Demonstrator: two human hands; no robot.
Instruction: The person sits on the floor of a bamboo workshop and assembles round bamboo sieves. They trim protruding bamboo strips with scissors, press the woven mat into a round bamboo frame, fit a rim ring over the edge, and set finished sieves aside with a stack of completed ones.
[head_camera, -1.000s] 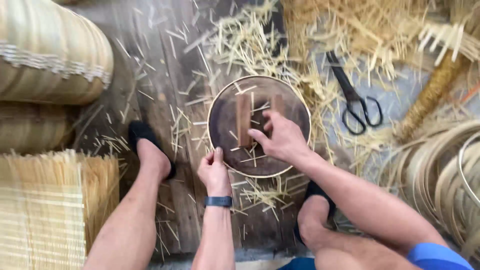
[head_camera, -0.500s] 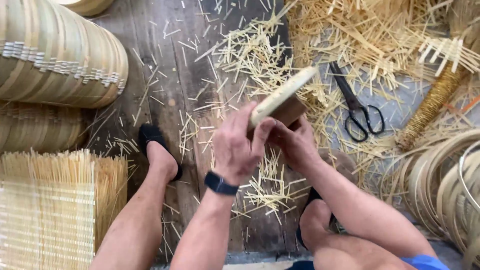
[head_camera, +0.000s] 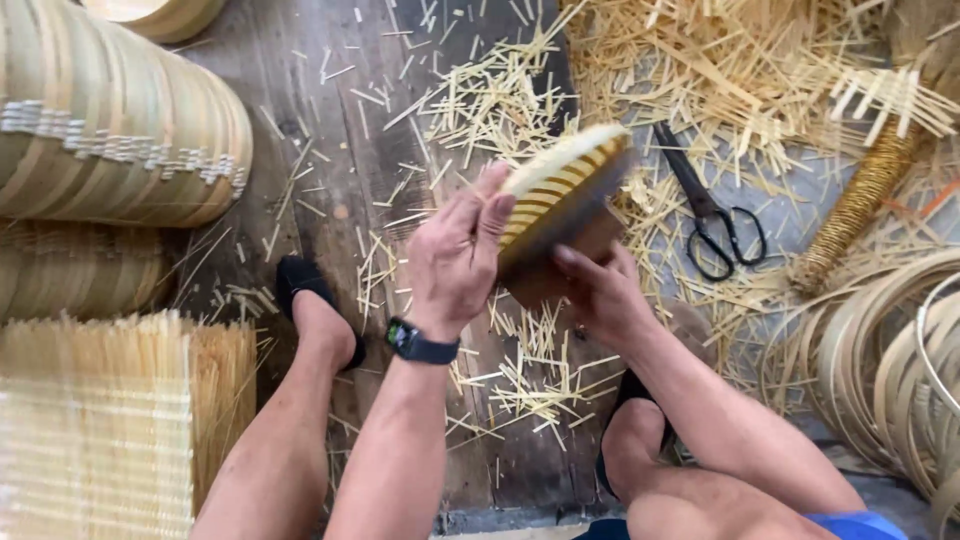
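2 hands, left hand (head_camera: 455, 260) and right hand (head_camera: 600, 295), grip bamboo tray (head_camera: 560, 195) above littered plank floor (head_camera: 330, 110).

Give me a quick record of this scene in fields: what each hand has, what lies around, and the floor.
left hand: gripping the upper edge of the round bamboo tray, tilted on edge
right hand: supporting the tray from below
scissors: black, lying on the floor right of the tray, apart from it
floor: dark wood planks strewn with bamboo offcuts
left side: stacked bamboo rings, woven mats
right side: loose bamboo hoops
wrist: dark watch
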